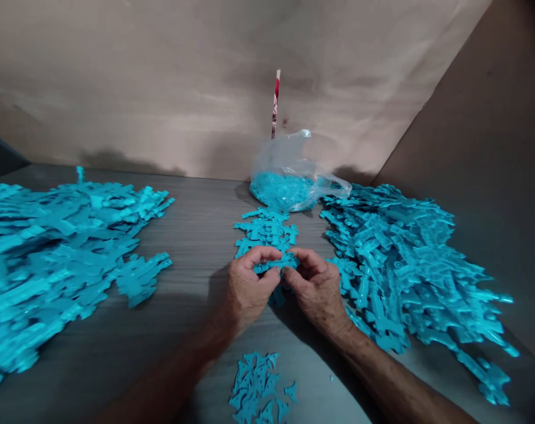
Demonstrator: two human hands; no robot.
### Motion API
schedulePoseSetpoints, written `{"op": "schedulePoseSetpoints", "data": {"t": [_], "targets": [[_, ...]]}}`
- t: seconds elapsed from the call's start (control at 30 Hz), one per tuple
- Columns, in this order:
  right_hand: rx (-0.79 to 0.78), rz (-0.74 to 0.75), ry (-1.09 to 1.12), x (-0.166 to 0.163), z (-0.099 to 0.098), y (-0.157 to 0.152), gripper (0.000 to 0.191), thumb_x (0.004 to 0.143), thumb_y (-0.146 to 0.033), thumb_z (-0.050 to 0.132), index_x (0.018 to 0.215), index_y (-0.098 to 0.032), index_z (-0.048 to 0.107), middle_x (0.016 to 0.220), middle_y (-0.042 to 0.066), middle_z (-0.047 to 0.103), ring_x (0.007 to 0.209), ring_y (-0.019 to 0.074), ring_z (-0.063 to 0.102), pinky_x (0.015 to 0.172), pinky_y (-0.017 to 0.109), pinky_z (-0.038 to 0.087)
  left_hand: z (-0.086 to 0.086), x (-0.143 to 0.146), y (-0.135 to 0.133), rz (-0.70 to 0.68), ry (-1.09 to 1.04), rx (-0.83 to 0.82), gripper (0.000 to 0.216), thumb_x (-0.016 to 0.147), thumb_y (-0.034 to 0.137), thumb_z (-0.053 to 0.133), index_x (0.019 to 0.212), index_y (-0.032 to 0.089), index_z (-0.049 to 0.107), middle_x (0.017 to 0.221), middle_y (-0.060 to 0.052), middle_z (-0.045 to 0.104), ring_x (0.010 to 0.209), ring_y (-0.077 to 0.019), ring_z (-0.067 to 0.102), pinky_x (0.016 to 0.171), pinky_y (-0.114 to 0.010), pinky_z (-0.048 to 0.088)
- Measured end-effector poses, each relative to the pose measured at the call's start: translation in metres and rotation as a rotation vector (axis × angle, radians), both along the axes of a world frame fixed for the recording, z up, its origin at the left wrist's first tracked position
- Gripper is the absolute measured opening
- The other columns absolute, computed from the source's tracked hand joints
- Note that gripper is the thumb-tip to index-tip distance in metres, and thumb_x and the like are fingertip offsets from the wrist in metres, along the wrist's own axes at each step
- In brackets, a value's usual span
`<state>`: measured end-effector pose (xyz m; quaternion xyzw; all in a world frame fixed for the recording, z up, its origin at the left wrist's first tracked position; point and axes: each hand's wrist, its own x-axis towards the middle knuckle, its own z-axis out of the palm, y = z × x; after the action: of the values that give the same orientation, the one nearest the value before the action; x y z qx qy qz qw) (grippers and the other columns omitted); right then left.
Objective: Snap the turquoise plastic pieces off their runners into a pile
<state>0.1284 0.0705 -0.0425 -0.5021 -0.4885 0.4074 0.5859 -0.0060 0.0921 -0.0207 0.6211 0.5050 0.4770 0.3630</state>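
Observation:
My left hand (255, 280) and my right hand (316, 285) meet at the middle of the table, thumbs and forefingers pinched. Between them they hold a flat turquoise plastic piece (267, 266); its exact kind is partly hidden by my fingers. Just beyond my hands lies a strip of similar turquoise pieces (267, 232) on the table. Nearer to me, below my hands, is a small pile of little turquoise pointed pieces (255, 383), with a few lying loose at its right side.
A large heap of turquoise pieces (64, 247) covers the left; another heap (408, 259) covers the right. A clear plastic bag (285, 182) with turquoise bits stands at the back, a red-and-white strip (275, 103) rising behind it. Brown panels (161, 82) border the table.

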Motion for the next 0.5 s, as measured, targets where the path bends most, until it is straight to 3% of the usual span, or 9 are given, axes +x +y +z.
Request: {"op": "schedulePoseSetpoints", "data": {"t": [0.13,0.23,0.37,0.5], "targets": [[0.026,0.013,-0.002,0.008,0.003,0.001,0.020,0.076,-0.027,0.068,0.094,-0.017,0.072,0.072,0.000,0.070,0.058,0.0125,0.056,0.055,0.025,0.045,-0.005,-0.005,0.009,-0.040,-0.131,-0.059,0.018,0.069,0.022,0.070,0.086,0.018,0.070,0.081,-0.002,0.074,0.076,-0.0174,0.069,0.070,-0.026,0.056],[0.038,-0.106,-0.004,0.018,0.011,0.001,0.017,0.075,-0.028,0.070,0.088,-0.017,0.073,0.071,0.001,0.071,0.060,0.0137,0.059,0.056,0.025,0.046,-0.009,-0.015,0.019,0.057,-0.173,-0.039,0.022,0.074,0.034,0.070,0.090,0.018,0.068,0.077,0.000,0.071,0.072,-0.0161,0.068,0.066,-0.024,0.054],[-0.028,-0.071,0.132,0.022,0.018,0.003,0.020,0.069,-0.028,0.074,0.085,-0.016,0.073,0.072,0.002,0.073,0.063,0.0162,0.064,0.060,0.028,0.051,-0.013,-0.029,0.027,0.277,-0.004,0.039,0.021,0.081,0.037,0.064,0.093,0.020,0.070,0.081,0.000,0.072,0.075,-0.0158,0.067,0.069,-0.023,0.051],[-0.149,0.009,0.185,0.013,0.011,0.010,0.035,0.061,-0.027,0.077,0.093,-0.014,0.072,0.068,0.001,0.069,0.052,0.0145,0.059,0.048,0.027,0.049,-0.016,-0.034,0.029,0.257,0.254,0.091,0.031,0.090,0.041,0.052,0.103,0.021,0.071,0.098,-0.004,0.075,0.092,-0.0208,0.068,0.084,-0.029,0.051]]}}
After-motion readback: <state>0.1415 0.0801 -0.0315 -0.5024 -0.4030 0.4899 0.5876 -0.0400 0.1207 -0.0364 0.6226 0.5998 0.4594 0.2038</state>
